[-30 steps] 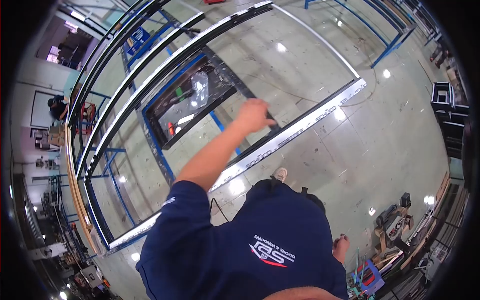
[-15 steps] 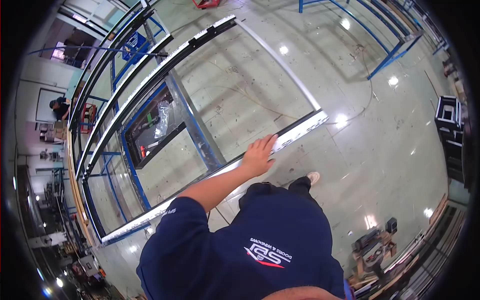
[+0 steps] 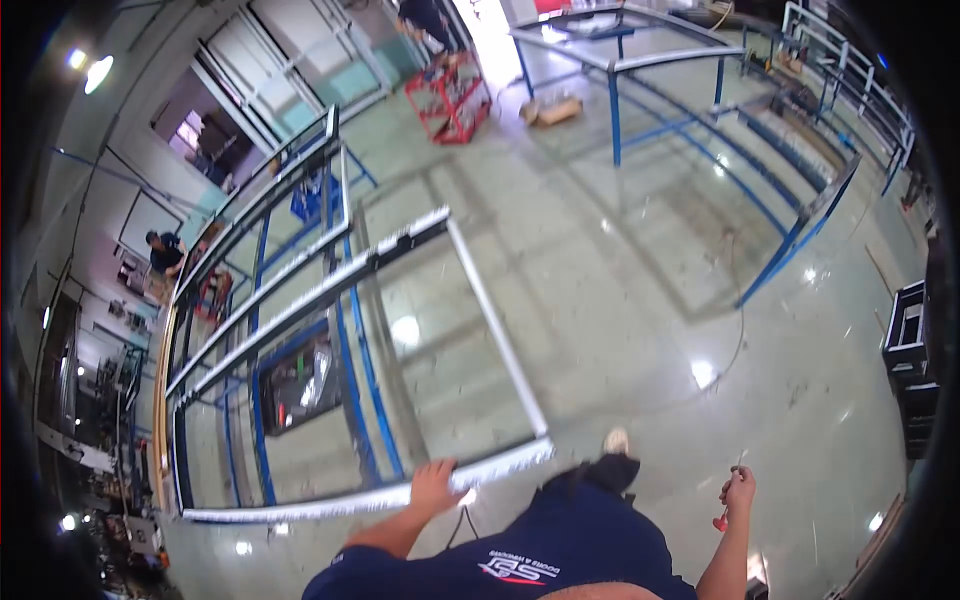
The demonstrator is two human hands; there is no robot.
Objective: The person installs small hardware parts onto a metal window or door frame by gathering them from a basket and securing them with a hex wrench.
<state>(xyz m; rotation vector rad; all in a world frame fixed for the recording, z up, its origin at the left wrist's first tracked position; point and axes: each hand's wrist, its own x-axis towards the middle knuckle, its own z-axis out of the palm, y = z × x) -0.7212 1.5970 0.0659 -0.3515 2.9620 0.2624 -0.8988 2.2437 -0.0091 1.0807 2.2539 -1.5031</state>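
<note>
A long frame (image 3: 320,512) with white-wrapped outer bars and dark inner edges lies across blue stands in front of me. My left hand (image 3: 435,488) is on its near bar, right of the middle, with the fingers curled over the top edge. To the right of my body, away from the frame, my right hand (image 3: 738,490) is closed around a screwdriver (image 3: 720,523). Its red end pokes out below the hand and a thin shaft shows above. Under the frame, a dark tray (image 3: 300,380) holds a clear plastic bag and small items.
More frames (image 3: 270,255) lie on stands behind, at the left. A red cart (image 3: 450,100) and a cardboard box (image 3: 552,110) stand farther off. Blue metal tables (image 3: 615,120) occupy the upper right. One person (image 3: 165,252) is at far left, another (image 3: 425,18) at the top.
My view has tilted up, showing more of the room. My right hand with the screwdriver has come into view. My left hand still touches the near bar, now with its fingers over the edge.
</note>
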